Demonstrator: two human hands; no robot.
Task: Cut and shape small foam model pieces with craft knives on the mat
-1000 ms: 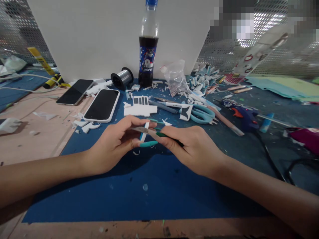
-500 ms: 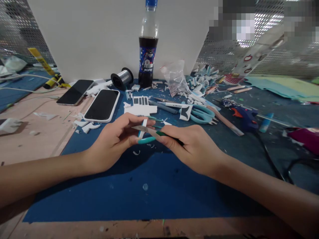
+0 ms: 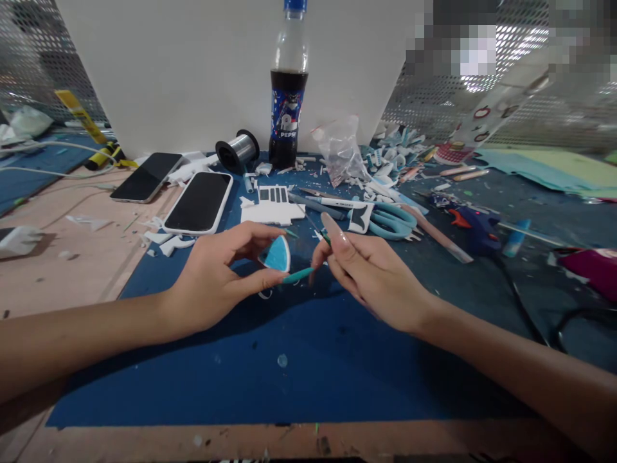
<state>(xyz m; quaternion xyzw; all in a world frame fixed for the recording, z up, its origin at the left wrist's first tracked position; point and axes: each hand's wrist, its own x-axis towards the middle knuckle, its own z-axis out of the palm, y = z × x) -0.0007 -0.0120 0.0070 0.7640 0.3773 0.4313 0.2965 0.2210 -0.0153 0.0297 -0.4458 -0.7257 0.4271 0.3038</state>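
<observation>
My left hand [image 3: 216, 276] is closed in a pinch around a small craft piece [image 3: 278, 253] with a bright blue face and a white rim. A curved teal strip [image 3: 297, 276] juts from that piece near my left thumb, toward the right. My right hand [image 3: 373, 273], a short way to the right, is closed around a small knife [image 3: 316, 226]. Its thin blade points up and left, and only a bit of green handle shows; the rest is hidden in my fingers. My right thumb is raised alongside. Both hands hover above the blue mat [image 3: 289, 386].
Behind my hands lie white cut foam pieces [image 3: 272, 211], scissors [image 3: 393, 222] and two phones [image 3: 198, 202]. A Pepsi bottle [image 3: 285, 119], wire spool [image 3: 238, 151] and plastic bag [image 3: 340, 151] stand farther back. At right are a glue gun [image 3: 475, 228] and scraps [image 3: 395, 148].
The knife blade has moved off the craft piece, to the right and upward, with my right hand. My left hand has turned the piece so its blue face shows.
</observation>
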